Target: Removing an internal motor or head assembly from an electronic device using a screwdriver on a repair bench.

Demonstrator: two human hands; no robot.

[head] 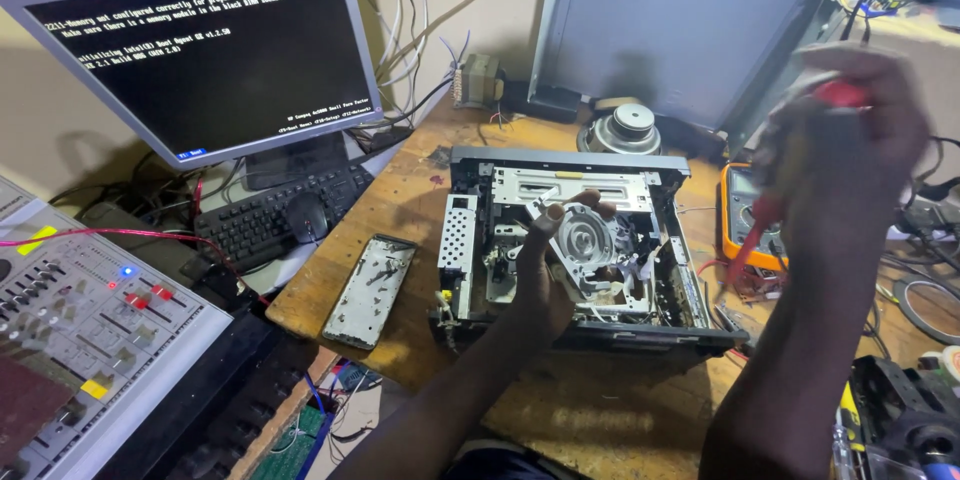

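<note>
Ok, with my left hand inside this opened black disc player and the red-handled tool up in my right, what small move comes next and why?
Probably lower the right hand with its red-handled tool toward the round silver disc mechanism. The left hand rests on that part inside the opened black disc player, while the tool is raised, blurred and away from it.

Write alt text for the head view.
The left hand rests inside an opened disc player on a wooden bench. The blurred right hand is raised, holding a red-handled tool.
</note>
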